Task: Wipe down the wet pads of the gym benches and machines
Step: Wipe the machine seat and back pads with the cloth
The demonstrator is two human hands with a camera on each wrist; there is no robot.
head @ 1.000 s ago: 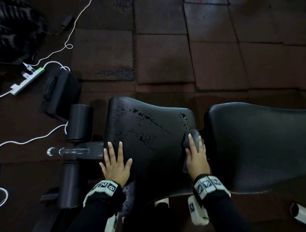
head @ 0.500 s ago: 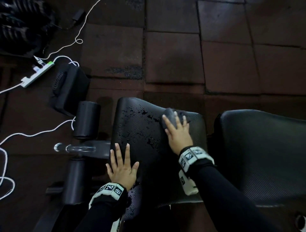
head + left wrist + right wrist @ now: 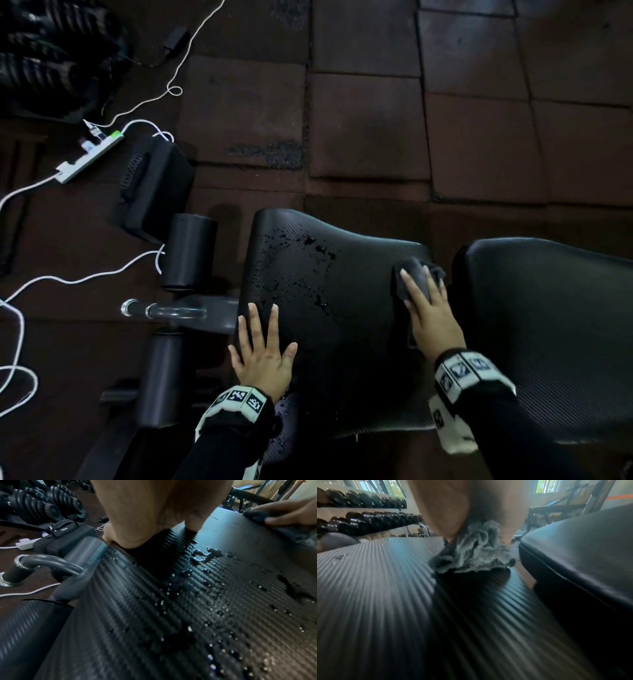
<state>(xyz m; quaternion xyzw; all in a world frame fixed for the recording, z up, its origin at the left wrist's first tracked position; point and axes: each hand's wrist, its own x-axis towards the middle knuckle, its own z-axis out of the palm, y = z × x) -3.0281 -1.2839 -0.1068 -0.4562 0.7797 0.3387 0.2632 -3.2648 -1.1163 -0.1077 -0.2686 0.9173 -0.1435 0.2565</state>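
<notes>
The black ribbed seat pad (image 3: pixel 356 325) of a gym bench lies in front of me, with water drops (image 3: pixel 291 270) over its left half. My left hand (image 3: pixel 263 342) rests flat on the pad's near left edge, fingers straight. My right hand (image 3: pixel 421 291) grips a bunched dark grey cloth (image 3: pixel 416 270) and presses it on the pad's right edge, beside the gap to the back pad (image 3: pixel 548 325). In the right wrist view the cloth (image 3: pixel 476 553) bulges from under the palm. The left wrist view shows puddles and drops on the seat pad (image 3: pixel 171 601).
Left of the seat are two black foam rollers (image 3: pixel 190 253) on a grey metal bar (image 3: pixel 161 310). A black case (image 3: pixel 154 192), a white power strip (image 3: pixel 90 156) and white cables (image 3: pixel 78 279) lie on the tiled floor. A dumbbell rack (image 3: pixel 368 519) stands behind.
My right hand swept the cloth from the pad's far middle back to its right edge. The drops near the far right corner are gone. My left hand stayed put.
</notes>
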